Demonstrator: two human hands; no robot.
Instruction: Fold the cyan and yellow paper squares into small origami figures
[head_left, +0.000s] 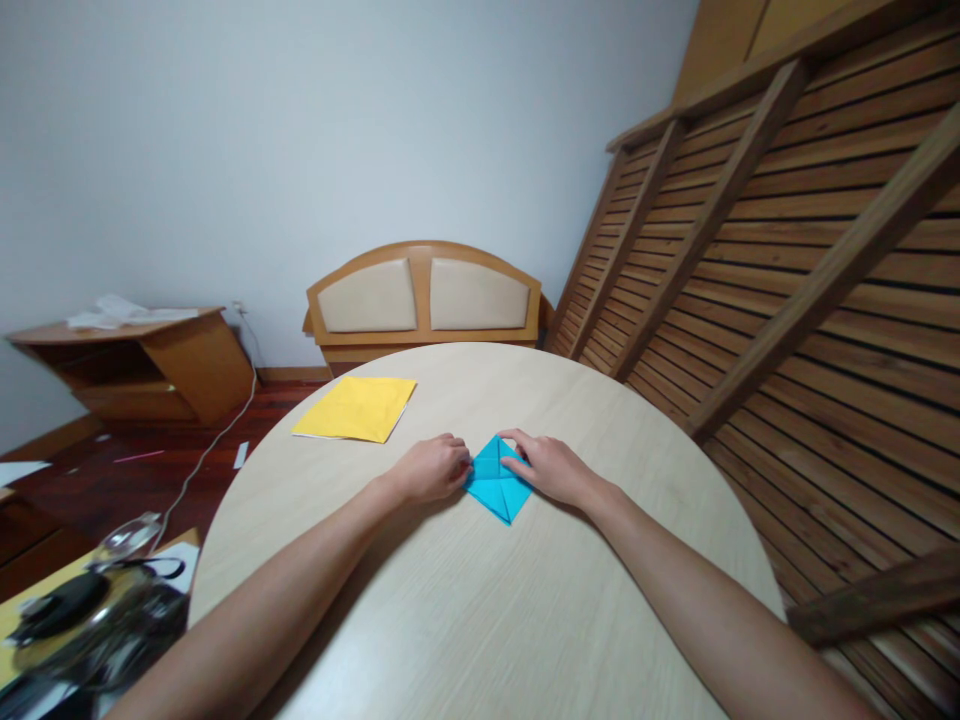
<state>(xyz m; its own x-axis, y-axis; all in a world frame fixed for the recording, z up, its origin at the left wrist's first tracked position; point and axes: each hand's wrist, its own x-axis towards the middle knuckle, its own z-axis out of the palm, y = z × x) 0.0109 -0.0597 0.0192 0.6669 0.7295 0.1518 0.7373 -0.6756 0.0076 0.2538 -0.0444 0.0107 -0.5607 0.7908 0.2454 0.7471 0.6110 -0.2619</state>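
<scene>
Centrally, between my two hands, the blue paper [491, 492] lies flat on the desk [450, 610] like a diamond, one corner pointing at me and one away, so I read its long axis as running near to far, along the dark crease. My right hand [559, 470] overlaps the right side: thumb on top, forefinger by the far corner, that grip spread. My left hand [436, 468] meets the left corner with curled fingers; from this camera I can't tell whether that grip pinches the edge. Both hands touch, but the right reaches farther over the sheet. Off to the left and farther out, the yellow paper [356, 408] lies apart; beyond the desk stands a headboard [424, 290].
</scene>
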